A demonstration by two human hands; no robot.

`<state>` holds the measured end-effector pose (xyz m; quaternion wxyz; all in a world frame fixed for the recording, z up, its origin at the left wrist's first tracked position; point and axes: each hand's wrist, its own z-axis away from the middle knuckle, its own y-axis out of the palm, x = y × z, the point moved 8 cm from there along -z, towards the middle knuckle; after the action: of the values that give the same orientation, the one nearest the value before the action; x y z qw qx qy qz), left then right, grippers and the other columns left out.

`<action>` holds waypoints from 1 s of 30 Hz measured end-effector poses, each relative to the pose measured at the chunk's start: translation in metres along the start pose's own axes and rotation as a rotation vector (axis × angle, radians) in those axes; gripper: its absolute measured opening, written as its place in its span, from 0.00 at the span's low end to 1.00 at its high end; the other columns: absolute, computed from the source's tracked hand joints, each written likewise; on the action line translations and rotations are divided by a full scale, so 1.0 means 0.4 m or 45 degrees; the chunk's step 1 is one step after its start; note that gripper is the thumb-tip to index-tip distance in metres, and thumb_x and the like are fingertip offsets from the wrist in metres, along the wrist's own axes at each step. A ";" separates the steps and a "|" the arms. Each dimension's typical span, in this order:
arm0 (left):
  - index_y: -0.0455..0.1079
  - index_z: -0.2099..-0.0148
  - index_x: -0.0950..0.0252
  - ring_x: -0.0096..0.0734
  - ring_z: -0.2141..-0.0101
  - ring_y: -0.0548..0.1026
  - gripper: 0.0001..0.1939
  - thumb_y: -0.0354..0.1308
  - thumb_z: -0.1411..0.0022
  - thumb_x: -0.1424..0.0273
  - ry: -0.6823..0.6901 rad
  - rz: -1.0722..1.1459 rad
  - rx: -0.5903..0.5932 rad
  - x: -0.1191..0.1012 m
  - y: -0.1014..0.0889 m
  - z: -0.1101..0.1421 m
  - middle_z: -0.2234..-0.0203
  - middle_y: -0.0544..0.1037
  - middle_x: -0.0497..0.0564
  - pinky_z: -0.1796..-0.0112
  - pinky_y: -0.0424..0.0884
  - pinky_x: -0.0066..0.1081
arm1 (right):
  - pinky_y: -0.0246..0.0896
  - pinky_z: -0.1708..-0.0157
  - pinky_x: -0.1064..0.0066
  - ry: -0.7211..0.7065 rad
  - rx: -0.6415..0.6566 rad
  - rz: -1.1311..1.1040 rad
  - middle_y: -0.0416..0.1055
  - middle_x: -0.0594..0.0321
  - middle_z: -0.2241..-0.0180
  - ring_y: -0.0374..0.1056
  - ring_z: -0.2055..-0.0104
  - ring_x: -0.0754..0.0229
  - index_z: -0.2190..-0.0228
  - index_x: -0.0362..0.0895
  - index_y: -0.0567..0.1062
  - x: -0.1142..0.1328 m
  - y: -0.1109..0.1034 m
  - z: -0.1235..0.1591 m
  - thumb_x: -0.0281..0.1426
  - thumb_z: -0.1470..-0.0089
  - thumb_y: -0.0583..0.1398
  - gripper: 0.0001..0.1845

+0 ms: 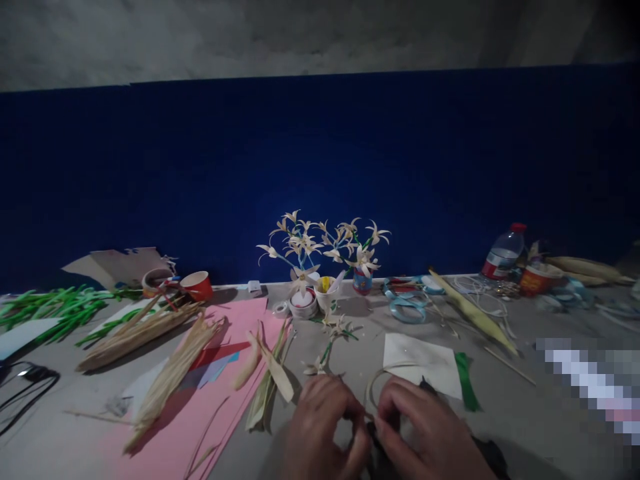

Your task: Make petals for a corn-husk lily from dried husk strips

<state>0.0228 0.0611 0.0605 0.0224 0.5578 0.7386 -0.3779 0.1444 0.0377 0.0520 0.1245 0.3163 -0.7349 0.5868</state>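
Observation:
My left hand (325, 427) and my right hand (425, 427) are close together at the table's front, with thumbs and forefingers pinched. Between their fingertips runs a thin, pale husk strip (369, 393), which curves up and away to the right. The exact grip on it is partly hidden by the fingers. Just beyond my hands lies a small husk flower (336, 327) with a green stem. A white card (420, 360) rests past my right hand, with a green strip (467, 381) at its edge. Left of my left hand are loose husk pieces (277, 373).
Husk flowers (300, 240) stand in small containers against the blue partition (320, 160). Dried corn husks (173, 380) lie across pink paper (240, 313). Green stems (55, 307) are heaped at left. A bottle (504, 253), an orange cup (537, 280) and blue ribbon (407, 310) sit right.

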 end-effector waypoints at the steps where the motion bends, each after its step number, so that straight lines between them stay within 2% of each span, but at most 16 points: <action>1: 0.61 0.70 0.61 0.34 0.72 0.71 0.12 0.52 0.49 0.84 0.012 -0.059 -0.041 0.005 -0.009 0.005 0.77 0.72 0.47 0.67 0.67 0.35 | 0.61 0.68 0.72 0.000 -0.017 -0.006 0.69 0.66 0.72 0.68 0.68 0.61 0.73 0.48 0.64 -0.001 -0.003 0.001 0.25 0.44 0.53 0.07; 2: 0.61 0.70 0.60 0.35 0.72 0.71 0.12 0.52 0.48 0.84 0.010 -0.115 -0.096 0.012 -0.021 0.009 0.77 0.72 0.47 0.66 0.67 0.35 | 0.61 0.68 0.72 0.003 -0.035 -0.016 0.68 0.67 0.72 0.68 0.69 0.61 0.73 0.48 0.64 -0.003 -0.006 0.003 0.24 0.45 0.53 0.08; 4: 0.63 0.68 0.60 0.36 0.71 0.72 0.11 0.52 0.44 0.83 -0.105 -0.162 -0.142 0.037 -0.041 0.017 0.75 0.73 0.49 0.66 0.67 0.35 | 0.60 0.69 0.73 0.015 -0.059 -0.049 0.67 0.68 0.72 0.67 0.70 0.62 0.74 0.48 0.63 -0.010 -0.012 0.006 0.24 0.45 0.53 0.08; 5: 0.64 0.67 0.61 0.36 0.70 0.73 0.10 0.51 0.42 0.82 -0.200 -0.094 -0.099 0.052 -0.040 0.018 0.74 0.74 0.49 0.67 0.68 0.34 | 0.60 0.69 0.73 0.025 -0.061 -0.064 0.67 0.68 0.72 0.67 0.70 0.63 0.74 0.48 0.62 -0.014 -0.014 0.008 0.24 0.45 0.53 0.08; 7: 0.68 0.64 0.61 0.36 0.66 0.75 0.07 0.53 0.40 0.78 -0.366 0.150 0.096 0.068 -0.014 0.021 0.70 0.77 0.49 0.65 0.69 0.32 | 0.60 0.69 0.74 0.029 -0.041 -0.092 0.67 0.68 0.72 0.67 0.69 0.63 0.73 0.48 0.62 -0.019 -0.013 0.009 0.25 0.45 0.53 0.08; 9: 0.70 0.63 0.61 0.35 0.65 0.76 0.06 0.56 0.41 0.76 -0.422 0.322 0.252 0.055 0.013 0.020 0.69 0.78 0.49 0.63 0.70 0.31 | 0.60 0.68 0.73 0.020 -0.018 -0.111 0.67 0.68 0.72 0.67 0.69 0.63 0.73 0.48 0.63 -0.019 -0.011 0.009 0.27 0.44 0.54 0.07; 13: 0.67 0.72 0.62 0.32 0.70 0.75 0.07 0.56 0.44 0.79 -0.320 0.265 0.304 0.017 0.034 0.003 0.75 0.75 0.48 0.66 0.69 0.29 | 0.61 0.67 0.73 0.018 -0.030 -0.073 0.68 0.67 0.72 0.68 0.68 0.62 0.73 0.47 0.65 -0.015 -0.009 0.005 0.27 0.43 0.54 0.07; 17: 0.63 0.73 0.61 0.33 0.74 0.72 0.10 0.53 0.51 0.83 -0.031 0.030 0.111 -0.008 0.021 -0.005 0.79 0.73 0.47 0.67 0.68 0.32 | 0.60 0.69 0.73 -0.008 -0.099 0.026 0.69 0.68 0.73 0.68 0.70 0.62 0.74 0.47 0.65 -0.005 -0.012 0.007 0.23 0.47 0.55 0.08; 19: 0.62 0.72 0.61 0.33 0.74 0.71 0.12 0.53 0.53 0.84 0.063 -0.098 -0.022 -0.002 0.003 0.001 0.80 0.72 0.46 0.66 0.68 0.34 | 0.61 0.69 0.74 -0.020 -0.136 0.035 0.69 0.68 0.74 0.68 0.70 0.63 0.75 0.48 0.64 -0.003 -0.019 0.011 0.23 0.47 0.54 0.09; 21: 0.61 0.72 0.60 0.34 0.74 0.71 0.13 0.53 0.51 0.85 0.002 -0.210 -0.118 0.027 -0.019 0.009 0.79 0.71 0.46 0.67 0.68 0.34 | 0.61 0.70 0.75 -0.005 -0.180 0.013 0.68 0.69 0.75 0.68 0.71 0.63 0.75 0.48 0.63 -0.008 -0.033 0.016 0.23 0.47 0.53 0.09; 23: 0.62 0.70 0.60 0.34 0.73 0.71 0.11 0.52 0.44 0.82 -0.191 -0.183 -0.081 0.068 -0.027 0.016 0.77 0.72 0.47 0.69 0.67 0.32 | 0.61 0.72 0.76 0.024 -0.204 -0.020 0.67 0.70 0.75 0.68 0.72 0.64 0.76 0.48 0.62 -0.013 -0.047 0.019 0.23 0.47 0.53 0.10; 24: 0.63 0.69 0.60 0.34 0.72 0.72 0.09 0.51 0.41 0.80 -0.262 -0.069 -0.008 0.079 -0.019 0.018 0.75 0.73 0.47 0.69 0.68 0.31 | 0.61 0.72 0.77 0.028 -0.205 -0.031 0.67 0.70 0.75 0.68 0.73 0.64 0.76 0.48 0.62 -0.012 -0.051 0.019 0.23 0.48 0.53 0.10; 27: 0.67 0.66 0.60 0.32 0.69 0.75 0.05 0.52 0.40 0.76 -0.274 0.298 0.186 0.055 0.021 0.018 0.72 0.75 0.47 0.67 0.69 0.29 | 0.61 0.71 0.77 0.009 -0.180 -0.043 0.68 0.70 0.75 0.68 0.72 0.64 0.75 0.48 0.63 -0.004 -0.052 0.015 0.23 0.48 0.55 0.09; 30: 0.66 0.70 0.61 0.31 0.70 0.74 0.07 0.52 0.45 0.78 -0.178 0.302 0.143 0.014 0.035 0.003 0.75 0.74 0.47 0.67 0.68 0.29 | 0.61 0.71 0.76 0.021 -0.142 -0.029 0.68 0.69 0.74 0.69 0.71 0.64 0.75 0.48 0.64 -0.003 -0.039 0.012 0.24 0.46 0.55 0.09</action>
<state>0.0321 0.0662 0.0498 0.0873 0.6138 0.6419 -0.4513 0.1556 0.0316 0.0621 0.1545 0.3124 -0.7618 0.5460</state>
